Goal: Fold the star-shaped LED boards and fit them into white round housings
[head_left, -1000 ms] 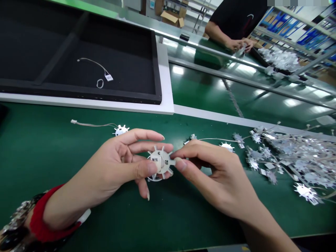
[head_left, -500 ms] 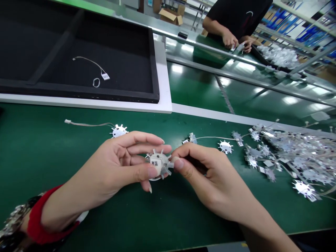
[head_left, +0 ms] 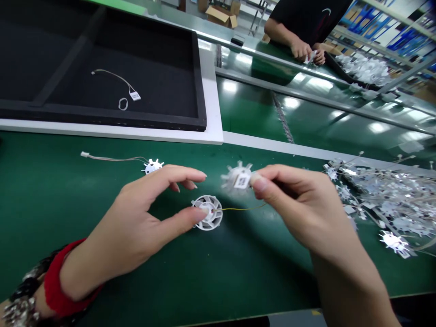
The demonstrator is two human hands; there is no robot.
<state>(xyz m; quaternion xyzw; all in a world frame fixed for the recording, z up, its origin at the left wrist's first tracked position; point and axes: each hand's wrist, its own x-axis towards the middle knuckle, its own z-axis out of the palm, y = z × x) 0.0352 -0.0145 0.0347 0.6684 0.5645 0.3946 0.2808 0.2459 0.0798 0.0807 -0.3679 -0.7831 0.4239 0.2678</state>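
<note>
My right hand pinches a silvery round metal plate with radiating prongs, slightly blurred, by the edge where a white code label sits. Below and left of it is a white round fan frame with ribs and a hub. A thin yellowish wire runs from its hub toward my right hand, where its end is hidden. My left hand is open, thumb and fingers spread; the thumb tip overlaps the fan's left side, and I cannot tell whether it presses on it.
Another pronged plate with a cabled connector lies behind my left hand. To the right is a heap of similar plates and cables. A black tray at back left holds a small cabled label piece and a ring. Across the line, a person's hands work.
My right hand has moved up and right with the pronged plate, away from my left hand. My left hand has let go of the plate, and the fan frame now shows below.
</note>
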